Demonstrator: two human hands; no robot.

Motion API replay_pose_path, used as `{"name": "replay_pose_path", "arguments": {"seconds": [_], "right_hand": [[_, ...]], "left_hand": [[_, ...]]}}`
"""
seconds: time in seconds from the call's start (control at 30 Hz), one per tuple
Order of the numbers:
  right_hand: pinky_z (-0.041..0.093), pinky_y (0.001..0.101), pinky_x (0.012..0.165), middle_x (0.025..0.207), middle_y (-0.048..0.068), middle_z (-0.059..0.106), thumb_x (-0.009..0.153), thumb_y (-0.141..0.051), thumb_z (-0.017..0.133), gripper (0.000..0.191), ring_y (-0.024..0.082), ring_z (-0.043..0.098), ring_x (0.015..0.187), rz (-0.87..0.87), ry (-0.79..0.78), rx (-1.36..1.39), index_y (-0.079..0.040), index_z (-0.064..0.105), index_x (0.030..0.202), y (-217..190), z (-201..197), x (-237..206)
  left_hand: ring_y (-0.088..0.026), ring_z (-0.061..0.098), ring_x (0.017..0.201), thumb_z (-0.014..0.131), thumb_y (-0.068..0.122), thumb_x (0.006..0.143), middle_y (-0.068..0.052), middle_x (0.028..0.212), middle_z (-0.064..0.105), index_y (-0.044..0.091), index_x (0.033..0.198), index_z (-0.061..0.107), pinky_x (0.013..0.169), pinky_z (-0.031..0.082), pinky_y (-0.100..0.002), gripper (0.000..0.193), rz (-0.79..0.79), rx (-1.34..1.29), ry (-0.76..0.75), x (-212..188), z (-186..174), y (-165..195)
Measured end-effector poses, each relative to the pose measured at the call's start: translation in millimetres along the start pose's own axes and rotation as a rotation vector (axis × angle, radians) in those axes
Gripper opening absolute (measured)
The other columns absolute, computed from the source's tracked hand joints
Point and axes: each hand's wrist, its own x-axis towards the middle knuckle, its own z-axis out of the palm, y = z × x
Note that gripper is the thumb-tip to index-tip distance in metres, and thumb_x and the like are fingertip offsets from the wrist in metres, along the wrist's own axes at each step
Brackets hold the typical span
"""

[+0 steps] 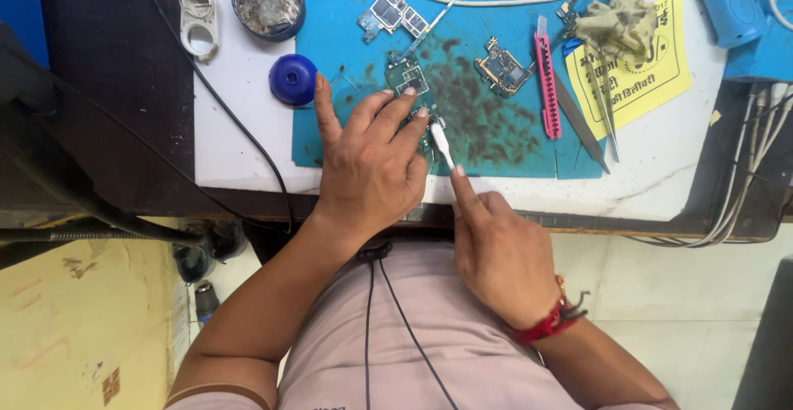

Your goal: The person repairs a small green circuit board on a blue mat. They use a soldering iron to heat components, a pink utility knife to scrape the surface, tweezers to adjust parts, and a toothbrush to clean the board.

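Pinkish shirt (413,336) and a thin black cord are filling the bottom centre, closest to the lens. Right hand (496,257), lower centre-right with a red thread bracelet (549,321) at the wrist, is curling most fingers in and pinching the lower end of a small white tool (442,144) with forefinger extended along it; tip is pointing up toward the board. Left hand (372,158), centre frame, is lying spread and flat, fingertips pressing down on a green circuit board (409,80) to pin it, not gripping around it.

Board is sitting on the stained blue mat (496,129) on the white surface (239,129), just above the left fingertips, centre of frame. Judging it light, thin, stiff, and fragile: small components exposed, so best held by bare edges or pinned at corners, not on the chips. Likely sliding easily on the mat if unpinned.

Around it: blue cap (292,79) just left of the left hand, round tin (267,1) upper left, two more boards (395,14) (502,67) above, pink strip tool (545,88), tweezers (607,117) on a yellow paper (652,80) upper right.
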Motion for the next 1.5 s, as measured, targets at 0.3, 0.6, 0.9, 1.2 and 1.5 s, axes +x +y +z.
{"name": "replay_pose_path", "arguments": {"seconds": [0.3,0.6,0.9,1.2,1.5], "right_hand": [[0.047,0.0487,0.052,0.077,0.014,0.063,0.092,-0.011,0.063,0.052,0.037,0.061,0.055,0.038,0.002,0.004,-0.007,0.058,0.143,-0.2,-5.0,5.8],[0.047,0.048,0.055,0.078,0.015,0.062,0.093,-0.008,0.063,0.046,0.037,0.061,0.06,-0.009,0.068,0.061,-0.005,0.062,0.139,2.1,-6.3,15.1],[0.047,0.0477,0.056,0.078,0.014,0.062,0.093,-0.008,0.064,0.047,0.036,0.062,0.064,-0.066,0.073,0.069,-0.005,0.061,0.139,-3.8,-12.6,32.1],[0.047,0.0479,0.054,0.076,0.014,0.061,0.09,-0.01,0.064,0.048,0.036,0.061,0.061,-0.054,0.001,0.05,-0.005,0.062,0.138,11.1,-13.0,21.0],[0.046,0.0472,0.051,0.072,0.013,0.062,0.089,-0.011,0.065,0.046,0.036,0.06,0.055,-0.023,-0.05,-0.002,-0.007,0.065,0.135,6.0,-23.0,18.6]], "left_hand": [[-0.027,0.059,0.127,0.066,0.018,0.088,-0.01,0.134,0.068,0.006,0.119,0.076,0.123,0.006,-0.071,0.035,0.004,0.013,-0.01,1.3,0.1,-0.6],[-0.025,0.059,0.127,0.066,0.018,0.09,-0.01,0.134,0.068,0.005,0.119,0.076,0.124,0.005,-0.071,0.034,0.008,0.021,-0.008,-2.1,0.1,-0.5],[-0.026,0.059,0.126,0.066,0.018,0.089,-0.011,0.133,0.068,0.004,0.119,0.076,0.122,0.005,-0.071,0.034,0.007,0.008,-0.002,-2.1,1.2,0.1],[-0.025,0.06,0.126,0.066,0.017,0.089,-0.01,0.132,0.068,0.005,0.118,0.076,0.124,0.006,-0.071,0.034,-0.002,0.006,-0.01,-0.1,0.7,0.8],[-0.025,0.061,0.124,0.067,0.017,0.089,-0.01,0.13,0.069,0.006,0.117,0.076,0.123,0.005,-0.07,0.031,0.005,0.031,0.002,-0.7,2.4,0.4]]}}
